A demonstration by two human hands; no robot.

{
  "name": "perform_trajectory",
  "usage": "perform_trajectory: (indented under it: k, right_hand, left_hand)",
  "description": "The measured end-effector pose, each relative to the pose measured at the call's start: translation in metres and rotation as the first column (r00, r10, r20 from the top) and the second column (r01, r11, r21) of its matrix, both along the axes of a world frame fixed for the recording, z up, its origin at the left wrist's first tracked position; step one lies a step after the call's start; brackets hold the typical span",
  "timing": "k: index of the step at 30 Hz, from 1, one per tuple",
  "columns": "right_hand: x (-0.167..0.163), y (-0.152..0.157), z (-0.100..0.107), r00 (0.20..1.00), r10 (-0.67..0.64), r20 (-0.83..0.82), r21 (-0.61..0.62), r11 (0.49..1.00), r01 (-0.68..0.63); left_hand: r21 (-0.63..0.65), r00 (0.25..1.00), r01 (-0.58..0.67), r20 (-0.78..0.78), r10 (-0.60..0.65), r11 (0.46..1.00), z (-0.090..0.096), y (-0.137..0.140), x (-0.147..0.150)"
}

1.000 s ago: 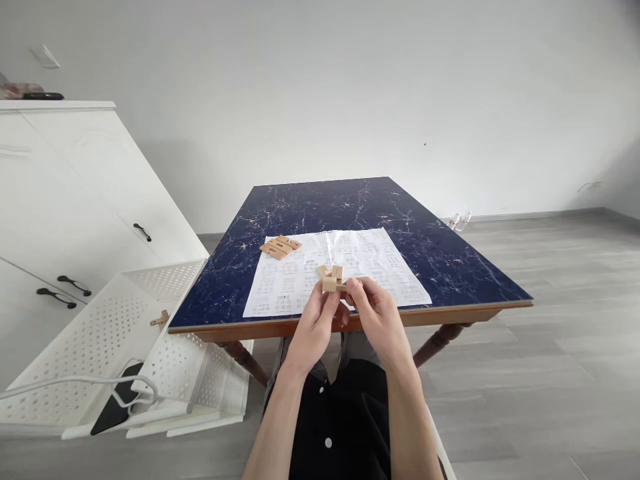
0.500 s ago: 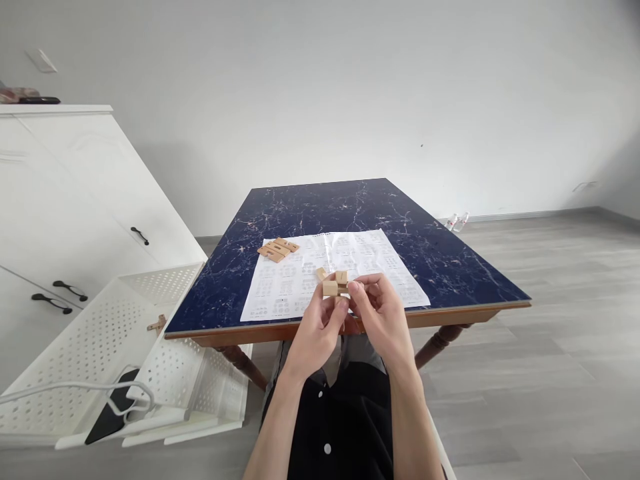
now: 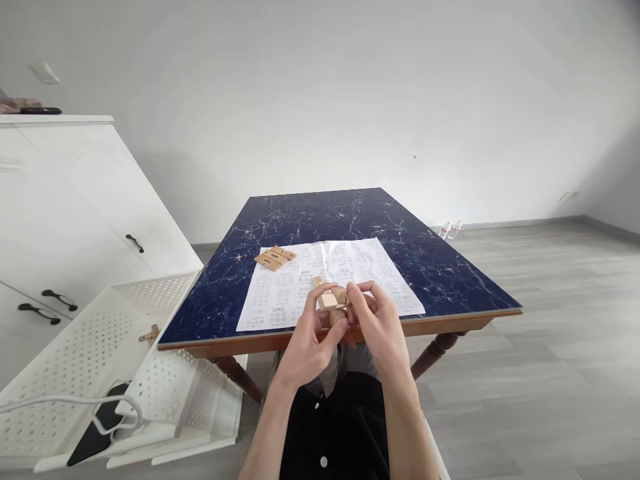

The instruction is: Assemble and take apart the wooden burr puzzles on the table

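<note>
Both my hands close around a small wooden block puzzle [image 3: 329, 301] made of interlocking light-wood pieces, held up over the near edge of the table. My left hand [image 3: 313, 340] grips its left side, with thumb below and index finger above. From the right, my right hand [image 3: 373, 317] pinches it between thumb and fingers. Parts of the puzzle are hidden by my fingers. Just behind it, a small light-wood piece [image 3: 317, 281] shows above the printed sheet [image 3: 280, 300]. Several flat notched wooden pieces [image 3: 275, 257] lie together on the sheet's far left corner.
The dark blue marbled table [image 3: 320, 217] stands before a grey wall. On the left are a white cabinet [image 3: 75, 200] and a white perforated basket [image 3: 65, 360] with a cable [image 3: 60, 400]. A wooden piece [image 3: 149, 335] lies there. Clear bottles [image 3: 450, 230] stand on the floor at right.
My fingers have shifted on the puzzle; my left index finger now reaches over its top, and the puzzle has tilted. The whole view has moved slightly.
</note>
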State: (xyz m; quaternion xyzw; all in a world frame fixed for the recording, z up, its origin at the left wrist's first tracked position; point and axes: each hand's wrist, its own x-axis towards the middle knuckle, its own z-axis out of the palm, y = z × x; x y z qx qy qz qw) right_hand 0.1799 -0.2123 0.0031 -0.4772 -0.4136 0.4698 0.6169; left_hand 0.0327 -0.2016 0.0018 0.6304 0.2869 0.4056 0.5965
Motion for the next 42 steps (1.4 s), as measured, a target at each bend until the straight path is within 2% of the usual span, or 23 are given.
perform_trajectory:
  k: [4, 9, 12, 16, 24, 30, 37, 40, 42]
  right_hand:
    - [-0.001, 0.000, -0.004, 0.996, -0.018, -0.083, -0.032, 0.999, 0.015]
    - [-0.003, 0.000, -0.003, 0.998, 0.004, -0.055, -0.052, 0.999, -0.007]
    - [-0.001, -0.001, -0.001, 0.998, 0.064, 0.031, -0.014, 0.998, -0.063]
    - [0.004, -0.002, -0.002, 0.977, 0.133, 0.169, 0.056, 0.988, -0.144]
    - [0.004, -0.003, 0.000, 0.963, 0.160, 0.219, 0.065, 0.982, -0.177]
    - [0.004, -0.003, -0.002, 0.965, 0.159, 0.210, 0.023, 0.986, -0.168]
    - [0.003, 0.001, -0.011, 0.980, 0.194, 0.035, -0.038, 0.980, -0.193]
    - [-0.001, 0.003, -0.009, 0.979, 0.199, -0.033, -0.053, 0.978, -0.200]
    - [-0.002, 0.003, -0.008, 0.980, 0.193, -0.043, -0.058, 0.979, -0.195]
  left_hand:
    - [0.016, 1.000, 0.003, -0.025, -0.003, 1.000, 0.002, -0.002, 0.001]
    - [0.078, 0.979, -0.172, -0.098, 0.179, 0.982, 0.000, -0.001, 0.005]
    - [0.117, 0.956, -0.260, -0.108, 0.272, 0.959, 0.000, -0.001, 0.007]
    - [0.139, 0.942, -0.304, -0.103, 0.319, 0.942, 0.001, 0.000, 0.008]
    - [0.152, 0.933, -0.344, -0.054, 0.356, 0.926, -0.002, 0.000, 0.006]
    - [0.157, 0.949, -0.293, -0.074, 0.307, 0.943, -0.003, 0.001, 0.002]
    - [0.127, 0.958, -0.257, -0.096, 0.270, 0.958, -0.002, 0.003, 0.002]
    - [0.026, 0.968, -0.241, -0.065, 0.242, 0.970, 0.001, 0.002, 0.003]
    - [-0.067, 0.982, -0.189, -0.028, 0.187, 0.980, 0.002, 0.002, 0.001]
